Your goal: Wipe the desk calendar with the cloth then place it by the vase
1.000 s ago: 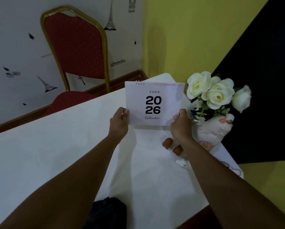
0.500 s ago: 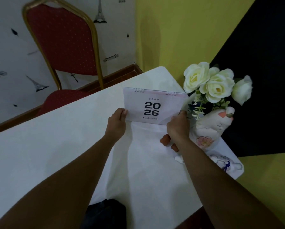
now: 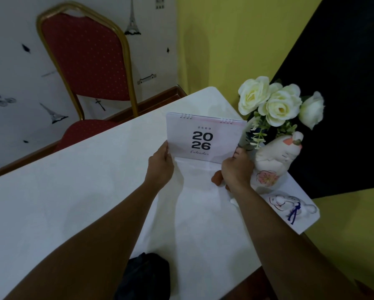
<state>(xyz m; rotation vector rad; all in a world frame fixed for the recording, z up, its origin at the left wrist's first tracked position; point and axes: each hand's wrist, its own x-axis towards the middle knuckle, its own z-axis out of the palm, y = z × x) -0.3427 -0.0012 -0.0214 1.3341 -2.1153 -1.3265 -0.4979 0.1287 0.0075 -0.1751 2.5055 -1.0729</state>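
Both bare forearms reach forward, converging. Left hand (image 3: 160,167) pinches with thumb on the front face, fingers hidden behind. Right hand (image 3: 238,169) is curled closed, knuckles up, two fingertips (image 3: 216,180) poking out underneath.

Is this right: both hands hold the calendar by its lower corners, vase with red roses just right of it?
Not quite: the roses are white, not red, as the head view shows. The rest holds: the left hand and right hand hold the calendar by its lower corners, with the vase just right of it.
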